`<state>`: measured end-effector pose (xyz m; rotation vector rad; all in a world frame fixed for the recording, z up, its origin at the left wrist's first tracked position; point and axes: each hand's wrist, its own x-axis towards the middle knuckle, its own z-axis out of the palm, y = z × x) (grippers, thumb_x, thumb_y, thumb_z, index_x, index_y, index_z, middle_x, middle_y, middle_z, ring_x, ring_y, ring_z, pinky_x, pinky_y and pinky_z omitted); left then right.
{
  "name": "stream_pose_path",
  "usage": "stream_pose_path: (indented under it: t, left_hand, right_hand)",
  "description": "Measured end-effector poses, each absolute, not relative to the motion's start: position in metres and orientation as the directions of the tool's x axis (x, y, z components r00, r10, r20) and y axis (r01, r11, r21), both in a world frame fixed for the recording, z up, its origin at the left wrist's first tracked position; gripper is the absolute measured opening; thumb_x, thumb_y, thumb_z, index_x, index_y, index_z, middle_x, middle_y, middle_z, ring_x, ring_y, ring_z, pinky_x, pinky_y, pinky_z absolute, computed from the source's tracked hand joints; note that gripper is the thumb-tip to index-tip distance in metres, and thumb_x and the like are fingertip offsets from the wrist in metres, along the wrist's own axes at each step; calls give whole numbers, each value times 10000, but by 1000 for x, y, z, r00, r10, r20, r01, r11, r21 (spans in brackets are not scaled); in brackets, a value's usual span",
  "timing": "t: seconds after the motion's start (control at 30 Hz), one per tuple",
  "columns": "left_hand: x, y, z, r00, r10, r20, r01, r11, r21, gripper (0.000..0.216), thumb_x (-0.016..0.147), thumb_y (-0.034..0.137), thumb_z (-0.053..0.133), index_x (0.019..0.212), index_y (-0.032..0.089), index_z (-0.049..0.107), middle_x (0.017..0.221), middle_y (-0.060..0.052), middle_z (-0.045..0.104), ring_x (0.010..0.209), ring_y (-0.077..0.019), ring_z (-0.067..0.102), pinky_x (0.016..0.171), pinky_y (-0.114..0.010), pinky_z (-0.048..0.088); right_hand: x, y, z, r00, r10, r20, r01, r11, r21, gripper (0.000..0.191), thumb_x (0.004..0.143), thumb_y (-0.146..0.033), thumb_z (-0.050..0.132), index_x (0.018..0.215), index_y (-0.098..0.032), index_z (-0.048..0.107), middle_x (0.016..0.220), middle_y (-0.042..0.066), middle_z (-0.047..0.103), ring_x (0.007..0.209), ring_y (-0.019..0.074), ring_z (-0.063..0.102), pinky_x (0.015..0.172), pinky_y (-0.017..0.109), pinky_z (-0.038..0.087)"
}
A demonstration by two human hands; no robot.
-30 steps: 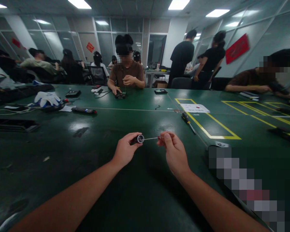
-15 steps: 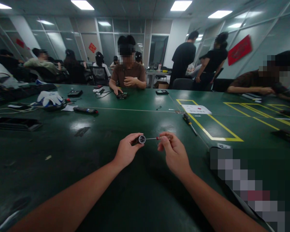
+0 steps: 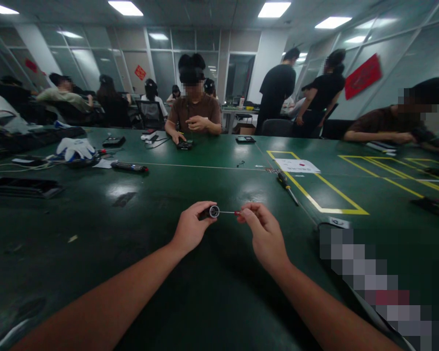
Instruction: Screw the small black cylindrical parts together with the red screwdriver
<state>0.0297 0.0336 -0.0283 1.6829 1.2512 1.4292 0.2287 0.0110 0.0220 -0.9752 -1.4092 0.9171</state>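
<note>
Between the fingers and thumb of my left hand [image 3: 190, 226] is a dark cylindrical piece [image 3: 214, 211] with a round, light-rimmed end facing me. I cannot make out its exact kind. My right hand [image 3: 265, 231] pinches a small screwdriver [image 3: 237, 212] by its red-tipped handle. The thin shaft points left and its tip meets the rimmed end; whether it goes inside is too small to tell. Both hands are held over the green table [image 3: 161, 302].
A larger yellow-and-black screwdriver [image 3: 287, 187] lies beyond my right hand, beside a printed sheet [image 3: 297, 165] and yellow tape. White gloves [image 3: 76, 148] and a dark pen-shaped tool [image 3: 129, 167] lie at left. A co-worker [image 3: 193, 109] sits opposite, handling a black device [image 3: 185, 145].
My right hand's fingers have shifted slightly on the screwdriver handle, and its red part sits a little further left. My left hand and the cylindrical piece stay nearly still.
</note>
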Motion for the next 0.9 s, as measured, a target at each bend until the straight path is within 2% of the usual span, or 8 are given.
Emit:
stream_pose_path:
  t: [0.13,0.2,0.27,0.33,0.47,0.6,0.77,0.9]
  left_hand:
    - [30,32,-28,-2,907,421,264,-406,875,382,780,84,766,1132,233,763,1204,-62,721,1130,-237,684,1070,-443,513]
    - [31,32,-26,-1,904,427,250,-413,876,377,783,84,760,1130,229,764,1203,-65,722,1130,-237,683,1066,-442,516]
    - [31,32,-25,-1,903,430,241,-417,876,373,791,87,755,1134,232,764,1207,-65,722,1133,-235,683,1067,-438,514]
    - [30,32,-25,2,903,430,242,-417,876,374,798,93,754,1142,240,763,1213,-62,721,1136,-234,683,1061,-434,518]
    - [30,33,-28,-1,908,419,257,-405,878,377,799,109,766,1148,251,762,1210,-61,723,1135,-240,683,1048,-441,523]
    - [30,32,-27,-4,910,415,257,-400,880,383,790,104,777,1145,245,761,1210,-58,722,1133,-237,683,1040,-435,526]
    - [32,31,-25,-5,905,426,270,-409,871,387,782,98,780,1140,244,763,1208,-58,723,1127,-234,682,1038,-427,522]
    - [32,32,-27,-28,914,405,262,-385,885,399,771,88,778,1137,247,766,1206,-65,723,1127,-245,684,1033,-437,523]
  right_hand:
    - [228,18,19,67,956,285,-41,289,-957,313,901,-525,680,964,-222,722,879,45,733,824,204,674,826,365,540]
    - [229,22,18,88,983,163,-202,178,-963,333,867,-547,715,918,-218,721,826,31,708,763,189,654,776,355,547]
    - [231,26,18,3,1000,-9,-386,-8,-923,356,825,-561,752,828,-210,693,698,1,633,649,169,603,689,346,552]
    - [232,29,17,-36,997,-64,-462,-73,-884,363,802,-554,779,792,-207,676,654,-15,590,601,151,566,645,329,547]
    - [233,28,13,144,978,154,-274,189,-943,336,861,-554,733,900,-221,705,805,8,679,715,162,631,716,323,546]
    - [231,21,13,109,934,340,-5,343,-939,306,968,-525,607,992,-233,694,876,25,709,811,191,678,811,362,538]
    - [230,17,17,75,918,390,115,381,-917,291,988,-495,570,1013,-223,668,899,44,720,834,211,691,814,380,537]
    - [231,16,19,3,912,409,150,404,-902,251,1001,-458,556,1048,-234,658,768,6,671,704,183,640,690,331,512]
